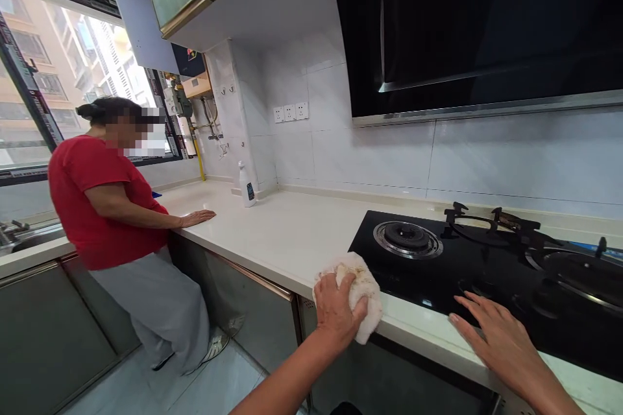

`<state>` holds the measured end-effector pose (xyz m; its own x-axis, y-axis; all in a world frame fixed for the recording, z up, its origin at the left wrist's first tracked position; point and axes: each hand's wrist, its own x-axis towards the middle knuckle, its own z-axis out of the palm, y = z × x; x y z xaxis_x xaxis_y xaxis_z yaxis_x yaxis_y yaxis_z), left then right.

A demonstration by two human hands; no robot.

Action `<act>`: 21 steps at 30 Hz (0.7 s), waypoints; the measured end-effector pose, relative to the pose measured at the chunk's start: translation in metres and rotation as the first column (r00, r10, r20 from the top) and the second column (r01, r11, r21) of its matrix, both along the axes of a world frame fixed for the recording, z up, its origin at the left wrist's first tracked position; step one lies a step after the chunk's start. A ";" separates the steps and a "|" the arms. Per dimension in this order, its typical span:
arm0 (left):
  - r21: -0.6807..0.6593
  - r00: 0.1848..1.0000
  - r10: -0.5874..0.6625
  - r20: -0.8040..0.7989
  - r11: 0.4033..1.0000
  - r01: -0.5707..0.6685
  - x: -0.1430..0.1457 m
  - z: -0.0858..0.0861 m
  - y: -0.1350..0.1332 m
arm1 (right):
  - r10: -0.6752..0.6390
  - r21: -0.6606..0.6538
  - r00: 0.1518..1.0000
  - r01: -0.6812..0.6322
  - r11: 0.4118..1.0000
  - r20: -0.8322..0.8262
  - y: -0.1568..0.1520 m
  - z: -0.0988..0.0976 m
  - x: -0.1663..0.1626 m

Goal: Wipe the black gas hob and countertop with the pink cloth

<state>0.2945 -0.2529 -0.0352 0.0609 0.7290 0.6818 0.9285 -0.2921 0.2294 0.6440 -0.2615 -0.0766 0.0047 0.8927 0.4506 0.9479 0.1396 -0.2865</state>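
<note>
The left hand clutches a brown-stained white cloth at the front edge of the black glass gas hob, the right hand spread wide further along, and dragging those stains could smear the glass.

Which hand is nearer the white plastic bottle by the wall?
Left. The left hand sits nearer the white bottle; the right hand lies farther, at the black glass hob.

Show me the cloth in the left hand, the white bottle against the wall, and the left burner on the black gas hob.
Cloth (357,269), head view, on its top edge.
White bottle (244,189), head view, on its body.
Left burner (407,239), head view, on its central cap.
</note>
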 end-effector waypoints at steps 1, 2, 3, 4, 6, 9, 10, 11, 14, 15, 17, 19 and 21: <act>0.000 1.000 -0.031 0.001 1.000 0.031 0.007 -0.001 -0.003 | -0.003 -0.008 1.000 0.003 1.000 -0.003 -0.001 0.001 -0.001; -0.002 0.998 -0.059 0.003 0.998 0.059 0.014 -0.002 -0.005 | -0.005 -0.014 1.000 0.005 1.000 -0.003 -0.002 0.002 -0.001; -0.004 0.996 -0.085 0.005 0.996 0.085 0.020 -0.003 -0.006 | -0.007 -0.017 1.000 0.007 1.000 0.000 -0.002 0.004 -0.002; -0.007 0.994 -0.110 0.007 0.994 0.110 0.026 -0.002 -0.006 | -0.009 -0.018 1.000 0.009 1.000 0.004 -0.003 0.005 -0.002; -0.021 0.989 -0.148 0.007 0.989 0.148 0.033 0.001 -0.006 | -0.014 -0.014 1.000 0.014 1.000 0.013 -0.003 0.007 -0.003; -0.075 0.985 -0.170 -0.001 0.983 0.169 0.037 0.012 -0.003 | -0.014 -0.006 1.000 0.014 1.000 0.024 -0.004 0.008 -0.005; -0.103 0.985 -0.175 -0.005 0.979 0.173 0.038 0.016 -0.002 | -0.011 -0.002 1.000 0.011 1.000 0.026 -0.004 0.008 -0.005; -0.133 0.983 -0.181 -0.012 0.975 0.178 0.038 0.020 -0.002 | -0.010 0.002 1.000 0.010 1.000 0.025 -0.004 0.007 -0.005; -0.218 0.977 -0.209 -0.037 0.956 0.196 0.040 0.032 0.002 | -0.010 0.007 1.000 0.010 1.000 0.024 -0.004 0.007 -0.005; -0.239 0.975 -0.219 -0.046 0.950 0.202 0.042 0.035 0.004 | -0.011 0.010 1.000 0.010 1.000 0.025 -0.005 0.007 -0.005; -0.269 0.968 -0.245 -0.058 0.937 0.221 0.047 0.039 0.008 | -0.007 0.018 1.000 0.006 1.000 0.030 -0.004 0.007 -0.004; -0.281 0.957 -0.283 -0.057 0.925 0.257 0.053 0.040 0.015 | -0.004 0.026 0.999 0.003 1.000 0.033 -0.004 0.006 -0.003; -0.272 0.944 -0.326 -0.045 0.913 0.302 0.058 0.038 0.024 | -0.003 0.029 0.999 0.002 1.000 0.035 -0.002 0.005 -0.002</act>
<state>0.3530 -0.2291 0.0028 0.3663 0.8122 0.4541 0.8182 -0.5135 0.2585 0.6416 -0.2638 -0.0720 -0.0091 0.8791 0.4766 0.9575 0.1450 -0.2493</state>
